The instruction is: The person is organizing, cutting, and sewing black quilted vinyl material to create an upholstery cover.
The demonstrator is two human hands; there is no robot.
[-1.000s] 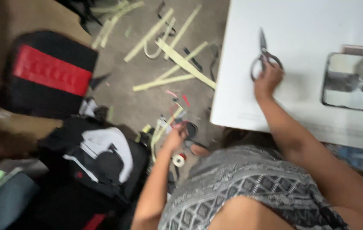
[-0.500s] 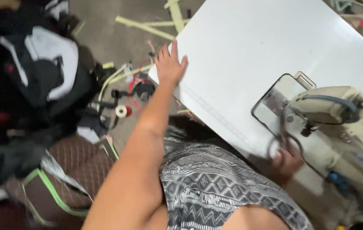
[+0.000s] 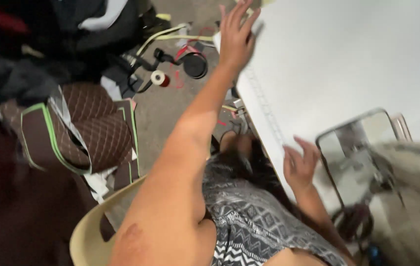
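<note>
The person is sitting on a cream plastic chair (image 3: 84, 231), near left. The right hand (image 3: 299, 165) is resting empty, fingers loosely spread, on the near edge of the white sewing table (image 3: 328, 64), just left of the metal plate (image 3: 355, 148) of the blurred sewing machine (image 3: 412, 182). Farther off, the left hand (image 3: 236, 37) is lying flat and open at the table's far left corner, holding nothing. A brown quilted cover (image 3: 79, 128) is lying on the floor at left, thread spools (image 3: 159, 78) beyond it

Head view, single camera: worn on head, aimed steeply down, close over white flat sewing table (image 3: 338, 59), grey concrete floor (image 3: 170, 113) at left.
</note>
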